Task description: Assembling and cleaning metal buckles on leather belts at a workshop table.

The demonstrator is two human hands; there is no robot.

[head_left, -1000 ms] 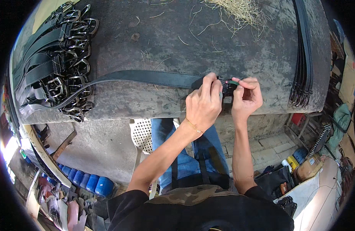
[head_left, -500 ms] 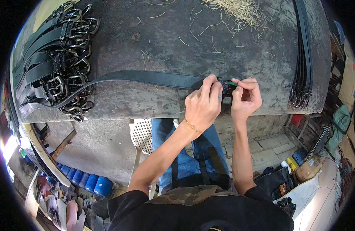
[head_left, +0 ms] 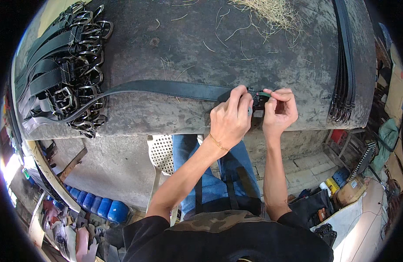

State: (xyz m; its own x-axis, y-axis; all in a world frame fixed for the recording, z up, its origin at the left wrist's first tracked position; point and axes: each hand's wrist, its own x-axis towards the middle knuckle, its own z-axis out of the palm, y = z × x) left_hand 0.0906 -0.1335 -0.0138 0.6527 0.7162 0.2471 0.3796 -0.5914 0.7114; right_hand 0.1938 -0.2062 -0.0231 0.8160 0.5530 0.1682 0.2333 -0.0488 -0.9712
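A long black leather belt stretches across the dark table from the pile on the left to my hands near the front edge. My left hand is closed on its right end, beside a dark metal part that my fingers partly cover. Just to the right, my right hand pinches a small slender green piece with thumb and forefinger. One end of that piece points at the belt's end; its exact kind is too small to make out.
Many black belts with metal buckles are heaped at the table's left. A bundle of narrow black straps hangs down the right side. Cut pale threads lie at the back. A perforated stool stands below the front edge.
Both hands hold nearly the same place. The green piece has shifted very slightly at the belt's end; the belt itself has not visibly moved.
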